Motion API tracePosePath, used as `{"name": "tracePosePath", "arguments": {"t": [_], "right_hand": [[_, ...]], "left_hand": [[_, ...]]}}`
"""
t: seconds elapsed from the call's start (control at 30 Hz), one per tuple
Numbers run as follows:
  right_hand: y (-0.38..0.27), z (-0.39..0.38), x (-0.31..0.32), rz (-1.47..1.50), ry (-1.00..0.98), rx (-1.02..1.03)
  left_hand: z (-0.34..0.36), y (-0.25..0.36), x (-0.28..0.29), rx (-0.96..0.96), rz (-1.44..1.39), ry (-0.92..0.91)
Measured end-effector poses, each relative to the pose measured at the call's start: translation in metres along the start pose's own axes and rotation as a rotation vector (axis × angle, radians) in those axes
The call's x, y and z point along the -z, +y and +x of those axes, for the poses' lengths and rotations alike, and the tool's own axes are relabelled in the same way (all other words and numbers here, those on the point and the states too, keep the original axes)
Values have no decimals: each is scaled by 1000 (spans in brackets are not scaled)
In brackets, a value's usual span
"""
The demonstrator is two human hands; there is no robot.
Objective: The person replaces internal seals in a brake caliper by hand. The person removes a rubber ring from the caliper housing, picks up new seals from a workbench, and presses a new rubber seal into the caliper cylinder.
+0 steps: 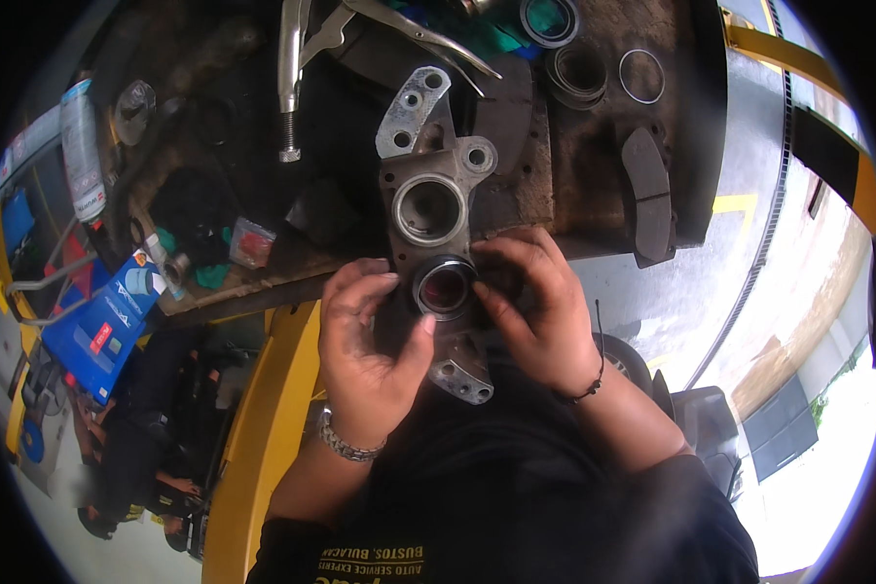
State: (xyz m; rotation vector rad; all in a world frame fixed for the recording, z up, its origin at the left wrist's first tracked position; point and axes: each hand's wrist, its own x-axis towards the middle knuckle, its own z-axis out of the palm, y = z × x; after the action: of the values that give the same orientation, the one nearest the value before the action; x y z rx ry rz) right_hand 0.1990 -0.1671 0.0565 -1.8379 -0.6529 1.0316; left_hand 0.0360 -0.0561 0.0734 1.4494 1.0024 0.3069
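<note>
A grey metal brake caliper (420, 162) with two round bores lies lengthwise before me, its near end projecting past the bench edge toward my body. The far bore (429, 210) shows a pale, smooth rim. At the near bore sits a black ring-shaped seal (419, 289) with a shiny edge; the hollow inside it looks dark and reddish. My left hand (365, 331) is curled, thumb against the seal's near left side and fingertips by the caliper's left edge. From the other side, my right hand (535, 316) closes thumb and index finger on the seal's right rim.
Locking pliers (290, 73) lie beyond the caliper. A brake pad (647, 195) rests on the right edge of the bench; a thin metal ring (642, 76) and a round hollow part (578, 76) are behind it. A spray can (83, 156) and a small plastic bag (252, 242) are at left.
</note>
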Motion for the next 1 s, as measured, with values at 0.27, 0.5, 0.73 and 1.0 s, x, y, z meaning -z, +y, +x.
{"name": "tracePosePath", "arguments": {"t": [0.27, 0.5, 0.73, 1.0], "right_hand": [[12, 3, 9, -18, -104, 162], [4, 5, 11, -58, -119, 145], [3, 7, 16, -211, -116, 261], [3, 29, 24, -298, -248, 434]], "left_hand": [[-6, -5, 5, 183, -232, 8], [-2, -1, -2, 66, -27, -2], [5, 10, 3, -124, 410, -26], [13, 3, 15, -369, 686, -103]]}}
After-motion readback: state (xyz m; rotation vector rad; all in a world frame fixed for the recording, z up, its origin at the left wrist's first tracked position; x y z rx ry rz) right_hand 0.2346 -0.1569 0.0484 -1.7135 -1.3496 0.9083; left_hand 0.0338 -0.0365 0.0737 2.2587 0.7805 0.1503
